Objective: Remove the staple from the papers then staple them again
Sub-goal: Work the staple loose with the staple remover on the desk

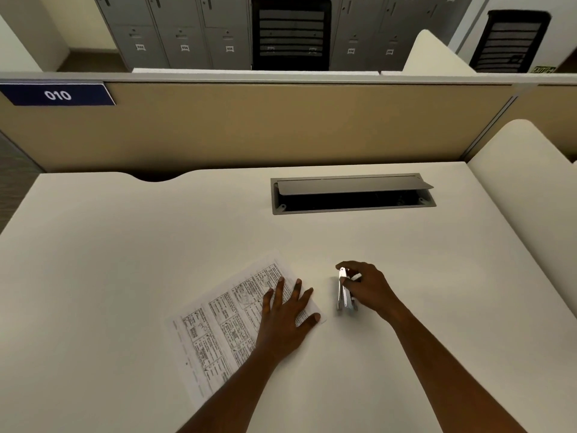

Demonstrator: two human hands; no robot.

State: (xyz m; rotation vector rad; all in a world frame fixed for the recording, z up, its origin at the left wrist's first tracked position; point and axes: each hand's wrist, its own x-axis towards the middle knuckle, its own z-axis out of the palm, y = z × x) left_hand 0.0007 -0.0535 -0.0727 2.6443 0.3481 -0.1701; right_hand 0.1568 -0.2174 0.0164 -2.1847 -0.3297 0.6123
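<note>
Printed papers (218,326) lie at an angle on the white desk (125,245), left of centre. My left hand (285,314) rests flat on their right part, fingers spread. A small silver stapler (344,292) sits on the desk just right of the papers, pointing away from me. My right hand (368,285) curls around it, thumb and fingers touching its far end and side. The staple itself is too small to make out.
An open cable hatch (352,195) with a raised grey lid is set into the desk behind the stapler. A beige partition (249,126) with a "010" label closes the back. A curved white divider (524,182) stands on the right.
</note>
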